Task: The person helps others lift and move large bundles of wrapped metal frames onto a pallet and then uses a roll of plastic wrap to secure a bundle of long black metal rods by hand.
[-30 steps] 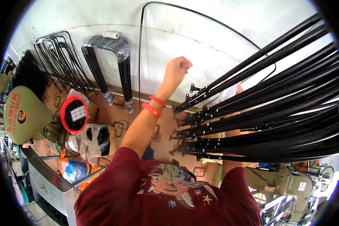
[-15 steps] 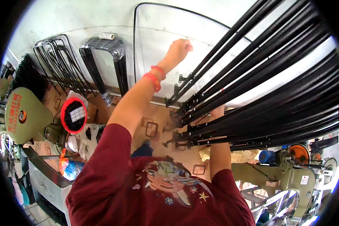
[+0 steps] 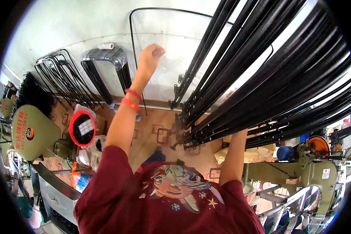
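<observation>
My left hand (image 3: pixel 150 57) is raised in front of the pale wall, left of the black rods, with its fingers curled in. Whatever is between them, if anything, is too small to make out. Two red bands circle that wrist. Long black metal rods (image 3: pixel 257 50) slant down from the upper right in a thick bundle. Small black brackets (image 3: pixel 179 87) and holes show at their lower ends. My right forearm (image 3: pixel 234 158) reaches up beneath the bundle; the rods cover most of that hand, so its fingers' grip is hidden.
Against the wall lean a thin black frame (image 3: pixel 132 39), a plastic-wrapped stack of frames (image 3: pixel 105 54) and several loose frames (image 3: pixel 52 62). A red-rimmed bucket (image 3: pixel 73 134) stands near a green machine (image 3: pixel 35 130). Another green machine (image 3: pixel 300 171) with a blue motor is at right.
My left hand has moved left, away from the rods, still with curled fingers. The rods stand somewhat steeper in view, and my right hand is more covered by them. The view has shifted slightly.
</observation>
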The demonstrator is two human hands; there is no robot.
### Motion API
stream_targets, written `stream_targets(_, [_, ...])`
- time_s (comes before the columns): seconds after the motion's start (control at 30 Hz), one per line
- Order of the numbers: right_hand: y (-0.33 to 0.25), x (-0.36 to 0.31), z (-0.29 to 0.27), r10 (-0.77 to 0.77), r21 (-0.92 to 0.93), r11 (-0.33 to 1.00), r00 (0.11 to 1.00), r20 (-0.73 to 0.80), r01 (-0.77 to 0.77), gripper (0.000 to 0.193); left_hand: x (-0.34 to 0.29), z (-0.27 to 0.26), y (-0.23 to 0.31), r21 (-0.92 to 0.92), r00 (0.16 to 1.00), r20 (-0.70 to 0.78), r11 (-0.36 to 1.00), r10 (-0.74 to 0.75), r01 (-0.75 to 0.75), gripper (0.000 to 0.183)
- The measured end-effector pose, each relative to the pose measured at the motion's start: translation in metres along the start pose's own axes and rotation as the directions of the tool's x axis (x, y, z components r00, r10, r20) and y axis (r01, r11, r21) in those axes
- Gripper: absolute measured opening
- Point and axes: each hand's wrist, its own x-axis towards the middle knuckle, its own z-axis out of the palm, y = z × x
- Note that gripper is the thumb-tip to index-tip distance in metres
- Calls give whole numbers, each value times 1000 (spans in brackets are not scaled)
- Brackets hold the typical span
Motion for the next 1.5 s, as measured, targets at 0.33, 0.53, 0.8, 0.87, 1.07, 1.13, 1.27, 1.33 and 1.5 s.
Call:
stream_targets(0.33, [-70,-131,22,-73,-605,661,841,536,443,73,-147,-44,136,-510,951,255,812,-171,283,11])
stream_targets(0.53, [-32,-196,81,-204,-571,496,728,655,653,59,-204,-24,185,-578,984,137,798,-111,170,14])
stream_targets(0.8, [-47,-217,100,-181,-440,197,474,862,876,52,-217,-57,199,-588,938,340,793,61,161,9])
stream_targets(0.87, [-39,-219,108,-172,-424,157,448,877,892,49,-212,-62,199,-571,918,378,811,123,126,12])
stream_targets(1.07, [-31,-222,122,-152,-526,166,548,822,834,39,-194,-73,194,-470,787,607,849,113,241,25])
stream_targets(1.13, [-27,-218,121,-183,-535,220,573,799,816,42,-190,-73,188,-537,716,685,758,137,369,37])
stream_targets(1.27, [-17,-204,126,-278,-606,159,624,730,780,40,-181,-65,188,-656,662,742,325,110,681,88])
stream_targets(1.33, [-13,-192,127,-266,-640,174,662,701,748,39,-169,-60,184,-662,638,742,376,205,648,97])
stream_targets(1.5, [0,-162,139,-176,-762,141,773,609,632,37,-141,-42,150,-556,733,662,758,156,341,62])
